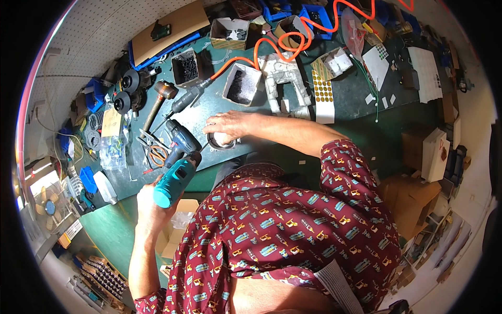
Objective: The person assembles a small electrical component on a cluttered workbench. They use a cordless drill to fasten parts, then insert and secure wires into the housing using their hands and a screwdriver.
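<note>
My left hand (151,203) is wrapped round the grip of a teal cordless drill (177,180). The drill's dark chuck end points up and to the right, toward a round part (221,142) with a black rim and pale middle. That part rests near the bench's front edge, and my right hand (229,125) is closed over its top, the fingers bent round it. How the bit meets the part is too small to tell. Just left of it lies a dark blue drill (182,137). Beyond that are a grey air tool (189,99) and a wooden-handled mallet (159,103).
Boxes of small dark parts (242,83) stand behind my hands. An orange coiled hose (256,55) crosses the bench. Orange-handled scissors (157,155) lie at left, near black round parts (129,81). A sheet of gold round stickers (323,94) is at right. A cardboard box (180,217) stands below.
</note>
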The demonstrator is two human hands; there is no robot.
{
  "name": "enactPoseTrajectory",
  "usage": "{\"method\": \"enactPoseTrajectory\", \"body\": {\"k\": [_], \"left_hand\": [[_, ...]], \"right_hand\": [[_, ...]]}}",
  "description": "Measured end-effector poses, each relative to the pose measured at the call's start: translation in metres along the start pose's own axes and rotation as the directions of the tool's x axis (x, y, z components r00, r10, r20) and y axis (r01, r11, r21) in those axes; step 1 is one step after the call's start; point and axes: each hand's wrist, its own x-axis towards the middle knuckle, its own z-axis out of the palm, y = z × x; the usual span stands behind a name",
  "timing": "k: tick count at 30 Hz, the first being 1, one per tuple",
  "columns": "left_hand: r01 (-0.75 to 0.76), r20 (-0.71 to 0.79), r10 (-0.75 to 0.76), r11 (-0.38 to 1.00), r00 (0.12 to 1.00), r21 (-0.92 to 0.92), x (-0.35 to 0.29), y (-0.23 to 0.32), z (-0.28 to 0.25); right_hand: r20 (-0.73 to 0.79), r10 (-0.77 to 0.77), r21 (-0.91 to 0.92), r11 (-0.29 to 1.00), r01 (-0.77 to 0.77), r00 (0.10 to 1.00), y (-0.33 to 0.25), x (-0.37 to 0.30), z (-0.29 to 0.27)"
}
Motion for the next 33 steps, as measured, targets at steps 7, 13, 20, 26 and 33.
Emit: {"method": "enactPoseTrajectory", "body": {"k": [7,13,20,26,33], "left_hand": [[0.049,0.086,-0.068,0.978,0.994,0.203,0.016,0.02,-0.008],[0.052,0.138,-0.073,0.987,0.988,0.151,0.045,0.04,-0.026],[-0.005,0.117,-0.017,0.982,0.993,0.189,0.043,0.035,-0.023],[0.015,0.048,-0.023,0.986,0.999,0.168,0.034,0.033,-0.019],[0.028,-0.058,-0.038,0.987,0.998,-0.157,0.005,0.011,-0.004]], "right_hand": [[0.026,0.023,-0.001,1.0,-0.023,0.999,-0.002,0.002,0.0],[0.037,0.042,0.001,0.999,-0.042,0.998,0.001,0.004,0.001],[0.044,0.032,-0.016,0.999,-0.031,0.999,-0.005,0.008,0.0],[-0.057,0.042,-0.009,0.999,-0.043,0.997,-0.007,-0.007,-0.01],[-0.134,0.57,-0.022,0.816,-0.577,0.811,0.059,-0.022,-0.058]]}}
